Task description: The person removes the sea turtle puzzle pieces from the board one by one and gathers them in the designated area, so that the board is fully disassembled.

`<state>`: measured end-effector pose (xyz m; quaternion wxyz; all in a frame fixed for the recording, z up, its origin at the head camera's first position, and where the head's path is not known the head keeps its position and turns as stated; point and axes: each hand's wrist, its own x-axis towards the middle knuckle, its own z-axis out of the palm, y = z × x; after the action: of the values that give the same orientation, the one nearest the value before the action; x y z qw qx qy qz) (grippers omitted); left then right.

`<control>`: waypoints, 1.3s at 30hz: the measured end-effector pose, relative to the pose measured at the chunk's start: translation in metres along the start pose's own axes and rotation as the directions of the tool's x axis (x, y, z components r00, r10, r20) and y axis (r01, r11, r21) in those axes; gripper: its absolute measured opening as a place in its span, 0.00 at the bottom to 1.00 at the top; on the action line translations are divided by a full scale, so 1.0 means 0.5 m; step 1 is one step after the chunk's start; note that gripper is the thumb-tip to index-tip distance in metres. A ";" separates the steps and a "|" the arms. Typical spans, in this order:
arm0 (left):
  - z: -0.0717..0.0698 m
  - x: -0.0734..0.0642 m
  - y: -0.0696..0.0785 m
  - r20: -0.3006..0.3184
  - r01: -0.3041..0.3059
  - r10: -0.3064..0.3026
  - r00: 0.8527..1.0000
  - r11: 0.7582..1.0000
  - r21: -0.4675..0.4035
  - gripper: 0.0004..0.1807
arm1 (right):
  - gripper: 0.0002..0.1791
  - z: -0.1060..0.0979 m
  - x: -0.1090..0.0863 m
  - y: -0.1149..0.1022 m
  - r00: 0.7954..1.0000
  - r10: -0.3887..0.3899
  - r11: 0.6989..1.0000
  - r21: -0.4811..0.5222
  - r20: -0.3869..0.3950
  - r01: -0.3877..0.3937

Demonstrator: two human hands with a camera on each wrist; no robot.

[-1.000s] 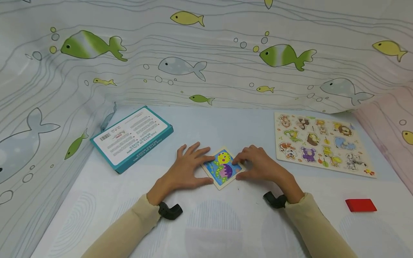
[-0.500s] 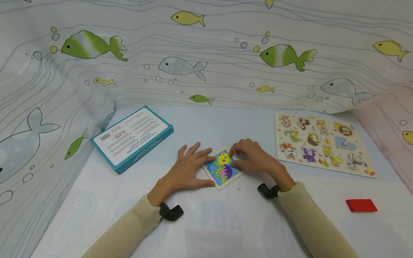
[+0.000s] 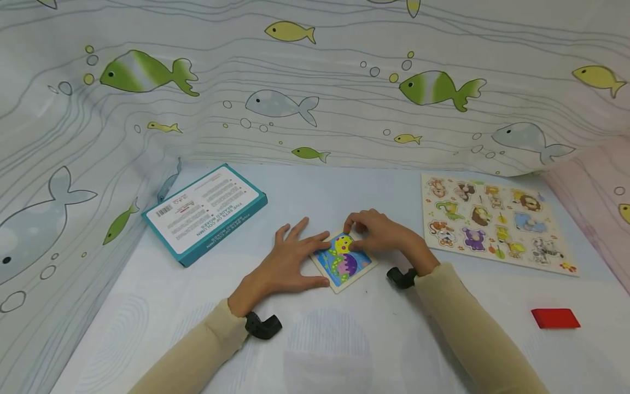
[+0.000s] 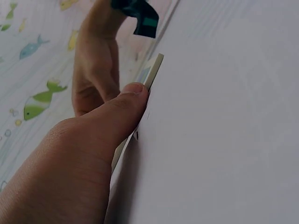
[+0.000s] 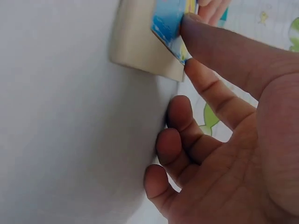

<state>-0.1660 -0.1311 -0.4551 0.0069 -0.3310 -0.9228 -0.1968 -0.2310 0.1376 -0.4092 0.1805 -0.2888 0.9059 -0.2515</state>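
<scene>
A small square wooden jigsaw puzzle (image 3: 355, 276) with a yellow-and-green turtle picture on blue lies on the table, turned like a diamond. My left hand (image 3: 287, 265) is spread beside it, with thumb and forefinger against its left side; in the left wrist view the thumb (image 4: 117, 109) presses the board edge (image 4: 155, 70). At the puzzle's upper right corner, my right hand (image 3: 381, 232) pinches a blue puzzle piece (image 5: 166, 25) between thumb and forefinger. That piece tilts up from the pale board (image 5: 135, 42), as the right wrist view shows. The other right fingers curl loosely.
A teal and white box (image 3: 204, 213) rests at the left. An animal puzzle board (image 3: 433, 246) lies at the back right, and a red block (image 3: 556, 318) at the front right. A fish-patterned cloth (image 3: 344, 126) stands behind the table.
My right hand has moved from the puzzle's right side up and left to its upper corner, and now pinches a piece there. My left hand has stayed almost still.
</scene>
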 end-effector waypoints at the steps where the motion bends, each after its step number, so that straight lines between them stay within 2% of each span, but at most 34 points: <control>1: 0.000 0.000 0.000 0.001 -0.001 0.001 1.000 1.000 0.001 0.43 | 0.15 -0.003 0.001 -0.002 1.000 -0.002 1.000 -0.001 0.009 0.002; 13: 0.001 -0.001 0.002 0.004 -0.023 0.023 1.000 1.000 0.000 0.39 | 0.16 -0.014 0.021 -0.008 0.996 0.027 0.999 -0.037 0.090 -0.024; 20: -0.001 0.000 0.003 0.002 -0.026 0.026 1.000 1.000 0.007 0.38 | 0.16 -0.015 0.025 -0.009 0.994 0.023 1.000 0.003 0.109 -0.023; 30: -0.001 -0.001 0.005 0.023 -0.007 0.007 1.000 1.000 0.004 0.38 | 0.16 -0.013 0.025 -0.004 0.993 0.009 0.999 0.044 0.114 -0.014; 39: -0.002 -0.001 0.005 0.026 -0.007 0.007 1.000 1.000 0.001 0.38 | 0.16 -0.012 0.018 -0.006 0.997 -0.029 0.996 0.089 0.073 0.022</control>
<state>-0.1643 -0.1299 -0.4534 -0.0043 -0.3367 -0.9219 -0.1917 -0.2394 0.1321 -0.4045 0.2234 -0.3013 0.8829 -0.2826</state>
